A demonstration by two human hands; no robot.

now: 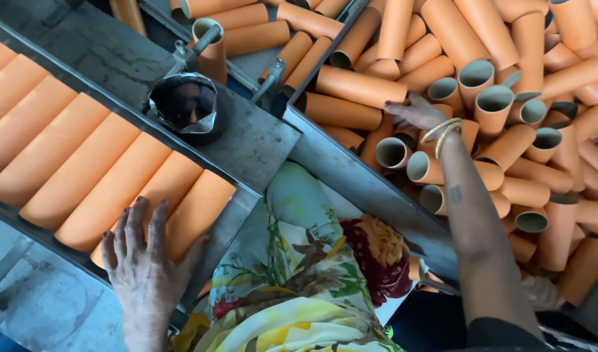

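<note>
The left hand [146,261] lies flat, fingers [139,221] spread, on the nearest orange cardboard tubes [195,208] that lie side by side in a slanted metal chute [240,215]; the tubes run in a row away from the fingertips toward the upper left. Beyond those fingers, on the grey metal plate [253,140], sits a dark round cup [185,104] with a shiny crumpled rim.

The right hand [416,114], with gold bangles [442,130] at the wrist, reaches into a bin [357,179] heaped with loose orange tubes [507,104]. Its fingers are loosely stretched out and rest on a tube lying crosswise [354,88] just at the fingertips; whether they grip it cannot be told. Open-ended tubes stand just beside and below the wrist. Flowered cloth [299,274] lies between the two arms
</note>
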